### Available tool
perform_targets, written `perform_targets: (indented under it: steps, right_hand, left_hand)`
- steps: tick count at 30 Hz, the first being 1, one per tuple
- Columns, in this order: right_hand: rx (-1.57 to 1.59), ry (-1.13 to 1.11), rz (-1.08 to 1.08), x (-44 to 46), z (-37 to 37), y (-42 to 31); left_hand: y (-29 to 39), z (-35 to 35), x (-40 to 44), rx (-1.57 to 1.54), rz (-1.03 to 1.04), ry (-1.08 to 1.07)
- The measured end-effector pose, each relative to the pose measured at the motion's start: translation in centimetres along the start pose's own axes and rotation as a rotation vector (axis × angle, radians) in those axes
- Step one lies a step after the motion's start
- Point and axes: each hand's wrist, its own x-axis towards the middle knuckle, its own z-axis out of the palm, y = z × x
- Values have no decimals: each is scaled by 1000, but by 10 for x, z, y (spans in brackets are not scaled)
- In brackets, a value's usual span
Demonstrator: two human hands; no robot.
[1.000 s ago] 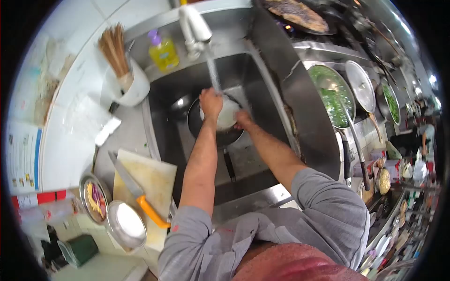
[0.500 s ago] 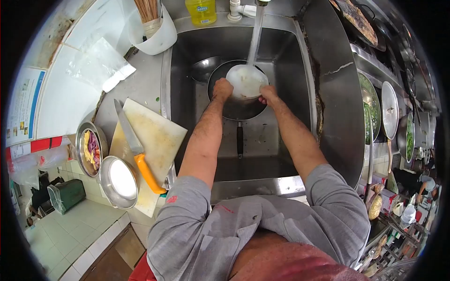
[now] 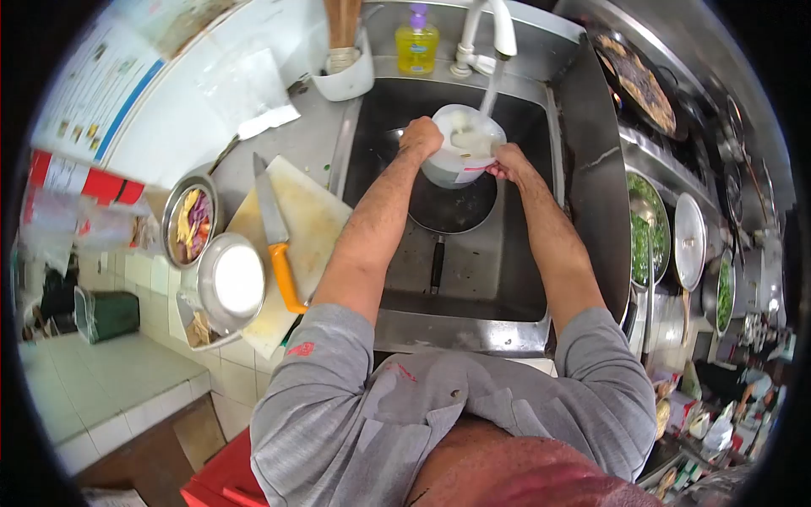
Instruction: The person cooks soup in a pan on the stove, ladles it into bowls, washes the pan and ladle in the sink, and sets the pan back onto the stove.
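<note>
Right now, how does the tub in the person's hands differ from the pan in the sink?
The tub is whitish; the pan is dark. The left hand and right hand grip the tub, while the pan lies in the sink, untouched by them. The pan is partly hidden behind the tub; the tub shows nearly whole. Both have round rims.

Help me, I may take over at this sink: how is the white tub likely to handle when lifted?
The white tub is probably slippery, as water from the faucet runs down at its rim. Its thin-looking, translucent wall suggests light plastic that may flex. The pale contents could shift or spill if it tilts.
</note>
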Motion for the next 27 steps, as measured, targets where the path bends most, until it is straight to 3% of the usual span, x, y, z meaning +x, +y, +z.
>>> perform_targets:
  steps: [3,6,12,17,21,24,27]
  right_hand:
    - [75,-45,-14,-4,8,-15]
    - [54,-34,-34,-15,14,-32]
    - [-63,-25,-28,-25,19,-48]
    - [-115,7,-56,-13,16,-38]
    - [-219,0,-98,-34,23,-57]
    - [-302,-69,-232,-50,34,-88]
    - [-369,-77,-263,-73,56,-131]
  left_hand:
    - [17,-38,-25,-46,-62,93]
    - [20,-57,-32,46,-54,18]
    - [12,-59,-40,-86,-128,72]
    - [2,-50,-46,-129,-175,-26]
    - [-10,-59,-55,-142,-115,0]
    - [-14,-89,-64,-173,-106,145]
    - [-27,-134,-62,-38,16,134]
